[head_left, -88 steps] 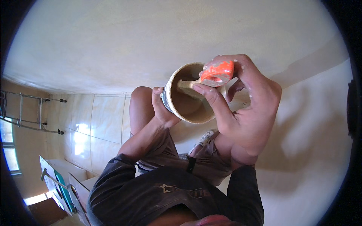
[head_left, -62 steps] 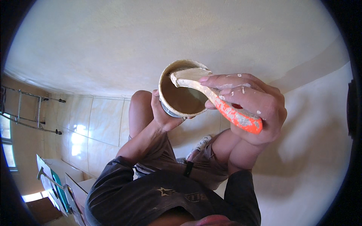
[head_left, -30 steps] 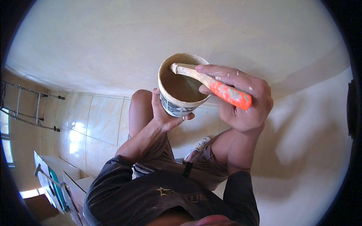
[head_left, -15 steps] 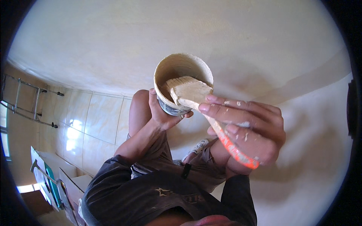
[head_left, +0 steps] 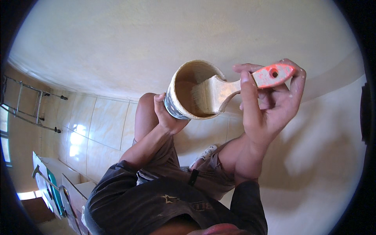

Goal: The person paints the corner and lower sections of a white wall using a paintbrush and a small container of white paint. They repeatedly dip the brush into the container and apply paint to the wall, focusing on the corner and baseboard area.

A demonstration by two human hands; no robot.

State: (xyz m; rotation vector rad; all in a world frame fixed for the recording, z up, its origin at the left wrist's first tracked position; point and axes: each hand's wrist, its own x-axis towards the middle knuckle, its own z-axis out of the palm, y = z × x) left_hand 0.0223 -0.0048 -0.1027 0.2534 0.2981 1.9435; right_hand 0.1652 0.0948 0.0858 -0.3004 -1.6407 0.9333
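Observation:
My left hand (head_left: 170, 117) is wrapped around the side of a small round paint bucket (head_left: 172, 92), its thumb near the rim. The bucket is tilted to the right, its inside coated with beige paint. In my right hand (head_left: 270, 102) is a wide paintbrush (head_left: 229, 89) with a paint-smeared orange handle that has a hole at its end. The brush's bristles (head_left: 203, 94) lie inside the bucket's mouth, close to the right rim. Specks of paint dot my right fingers. How much paint is in the bucket I cannot tell.
A pale wall (head_left: 117, 43) rises close ahead and curves round to the right. Glossy beige tiles (head_left: 105, 121) cover the floor at left. A metal ladder (head_left: 29, 103) stands far left, with boards and a hammer-like tool (head_left: 43, 178) at lower left.
My right hand has turned over and moved up, swinging the brush handle from pointing down-right to up-right. The bristles now point left into the bucket, which has tipped further right.

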